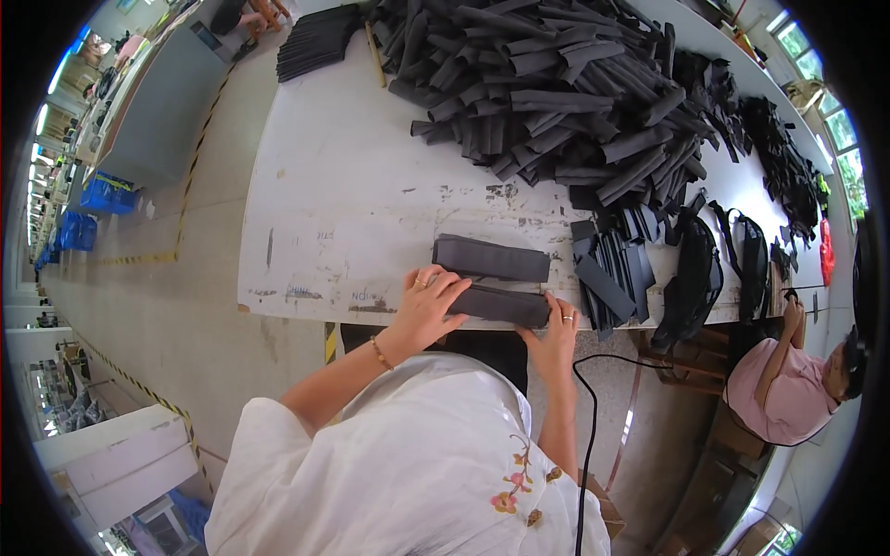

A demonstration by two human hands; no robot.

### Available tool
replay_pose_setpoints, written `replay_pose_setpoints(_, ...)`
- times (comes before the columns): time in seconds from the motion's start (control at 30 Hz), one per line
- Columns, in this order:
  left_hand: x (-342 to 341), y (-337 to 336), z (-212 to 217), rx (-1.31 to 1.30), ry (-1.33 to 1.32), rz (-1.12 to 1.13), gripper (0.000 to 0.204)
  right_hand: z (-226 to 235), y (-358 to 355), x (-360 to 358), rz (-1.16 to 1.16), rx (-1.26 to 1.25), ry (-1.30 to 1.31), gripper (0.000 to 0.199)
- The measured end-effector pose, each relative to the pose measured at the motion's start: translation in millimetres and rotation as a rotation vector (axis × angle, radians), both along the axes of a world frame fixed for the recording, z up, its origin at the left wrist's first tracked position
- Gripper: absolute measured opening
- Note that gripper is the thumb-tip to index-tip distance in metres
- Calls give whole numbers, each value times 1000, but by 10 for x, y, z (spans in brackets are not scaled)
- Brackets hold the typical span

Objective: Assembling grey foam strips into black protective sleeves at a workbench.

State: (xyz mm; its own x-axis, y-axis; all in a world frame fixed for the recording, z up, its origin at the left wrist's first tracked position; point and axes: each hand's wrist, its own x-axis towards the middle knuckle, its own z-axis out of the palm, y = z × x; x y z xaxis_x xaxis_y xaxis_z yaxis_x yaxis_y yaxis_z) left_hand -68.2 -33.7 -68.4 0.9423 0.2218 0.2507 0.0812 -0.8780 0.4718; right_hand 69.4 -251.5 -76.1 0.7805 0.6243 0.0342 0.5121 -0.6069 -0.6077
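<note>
At the table's near edge lies a folded dark grey fabric strip [501, 306], held at both ends. My left hand [428, 304] grips its left end, fingers bent over the top and thumb at the near side. My right hand [556, 332] has the right end pinched between thumb and fingers. Just beyond it, and parallel to it, rests a second dark fabric piece [491, 258], flat and apparently stacked in layers. My left fingertips come close to its near edge; whether they touch it I cannot tell.
A large heap of rolled dark strips [556, 83] covers the far part of the white table [315, 204]. Flat dark pieces [612, 278] lie to the right, beside black backpacks [695, 269]. A black cable [593, 398] hangs near my right arm. Another person [779, 385] sits at the right.
</note>
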Motion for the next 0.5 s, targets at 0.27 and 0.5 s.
replay_pose_setpoints(0.27,45,-62,77,39,78,42,58,157,-40,69,-20,18,129,80)
replay_pose_setpoints(0.5,687,162,474,-132,-309,45,24,171,-169,517,-284,90,-274,49)
